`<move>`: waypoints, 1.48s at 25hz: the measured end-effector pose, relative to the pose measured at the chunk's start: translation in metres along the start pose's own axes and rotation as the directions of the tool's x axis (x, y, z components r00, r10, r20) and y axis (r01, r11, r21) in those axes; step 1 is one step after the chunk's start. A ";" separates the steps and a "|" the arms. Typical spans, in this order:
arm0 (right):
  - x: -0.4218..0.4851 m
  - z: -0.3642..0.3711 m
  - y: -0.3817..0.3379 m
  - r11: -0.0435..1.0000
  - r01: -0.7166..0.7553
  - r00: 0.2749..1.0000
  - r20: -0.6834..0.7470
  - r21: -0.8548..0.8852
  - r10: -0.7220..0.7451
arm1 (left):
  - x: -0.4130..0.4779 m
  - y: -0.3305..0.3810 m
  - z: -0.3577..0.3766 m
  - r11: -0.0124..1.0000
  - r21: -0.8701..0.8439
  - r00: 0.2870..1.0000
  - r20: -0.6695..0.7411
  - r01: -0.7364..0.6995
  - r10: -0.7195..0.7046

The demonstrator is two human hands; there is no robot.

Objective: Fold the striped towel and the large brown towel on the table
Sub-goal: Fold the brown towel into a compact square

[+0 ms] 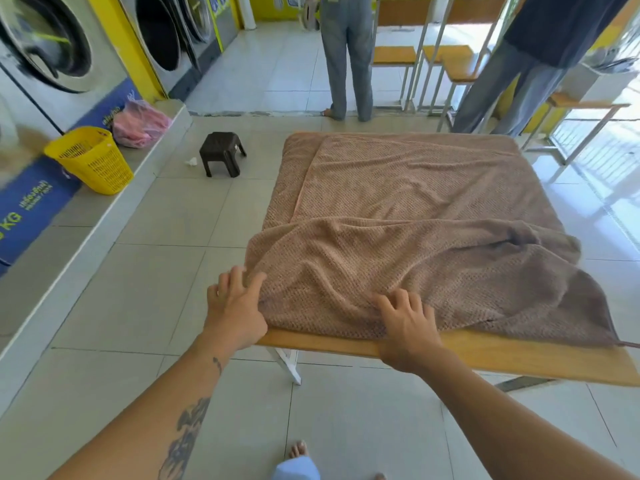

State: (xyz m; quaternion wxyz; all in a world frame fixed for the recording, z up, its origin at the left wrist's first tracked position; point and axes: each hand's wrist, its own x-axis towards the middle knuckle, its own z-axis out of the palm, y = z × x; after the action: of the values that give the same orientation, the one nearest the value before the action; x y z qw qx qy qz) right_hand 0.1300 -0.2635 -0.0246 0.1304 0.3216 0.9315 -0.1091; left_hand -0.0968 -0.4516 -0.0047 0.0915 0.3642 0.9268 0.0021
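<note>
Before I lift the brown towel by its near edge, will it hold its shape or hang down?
Probably floppy: the brown towel lies in soft wrinkles by the left hand and right hand. It likely sags, since its layers drape over the table. Its thick weave suggests some weight.

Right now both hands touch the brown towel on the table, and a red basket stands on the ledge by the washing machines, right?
Not quite: in the head view the basket on the ledge by the washing machines is yellow, not red. The left hand and right hand do touch the brown towel on the table.
</note>
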 end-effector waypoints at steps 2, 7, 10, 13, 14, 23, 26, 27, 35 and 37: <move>-0.001 0.005 0.000 0.994 -0.074 0.996 -0.054 -0.079 0.070 | -0.006 0.023 0.014 0.982 0.009 0.980 -0.061 -0.190 0.191; 0.007 0.003 -0.006 0.993 -0.103 0.988 -0.111 0.049 0.108 | -0.002 0.046 0.045 0.929 -0.020 0.929 -0.017 -0.371 0.370; 0.011 -0.003 -0.024 0.966 -0.047 0.974 -0.202 0.256 0.101 | 0.011 0.019 0.042 0.949 0.018 0.948 -0.052 -0.314 0.315; -0.002 0.002 -0.028 0.943 -0.121 0.953 -0.231 0.310 0.198 | 0.030 -0.008 0.031 0.979 0.004 0.972 -0.118 -0.204 0.203; -0.010 0.003 -0.023 0.933 -0.166 0.940 -0.234 0.319 0.247 | 0.034 -0.007 0.026 0.980 -0.021 0.974 -0.121 -0.197 0.193; -0.084 -0.005 0.063 0.772 -0.507 0.841 0.023 0.383 0.541 | 0.026 0.112 0.032 0.788 -0.157 0.791 0.063 -0.595 0.609; -0.093 -0.006 0.098 0.775 -0.525 0.837 0.048 0.351 0.545 | 0.017 0.146 0.047 0.805 -0.061 0.780 0.215 -0.590 0.588; -0.095 -0.003 0.111 0.788 -0.518 0.843 0.046 0.333 0.536 | 0.014 0.154 0.051 0.823 -0.024 0.799 0.223 -0.568 0.558; -0.100 0.016 0.223 0.890 -0.450 0.881 0.127 -0.073 0.455 | -0.017 0.217 0.071 0.937 -0.049 0.926 0.148 -0.345 0.348; -0.097 0.002 0.232 0.851 -0.520 0.838 0.150 -0.075 0.526 | -0.030 0.223 0.073 0.927 -0.091 0.928 0.052 -0.364 0.369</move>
State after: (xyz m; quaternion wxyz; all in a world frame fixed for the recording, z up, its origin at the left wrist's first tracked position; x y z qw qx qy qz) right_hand 0.3497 -0.1407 -0.0240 0.2366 0.5514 0.7959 -0.0810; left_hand 0.0878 -0.3126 -0.0562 0.1352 0.5268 0.8380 0.0439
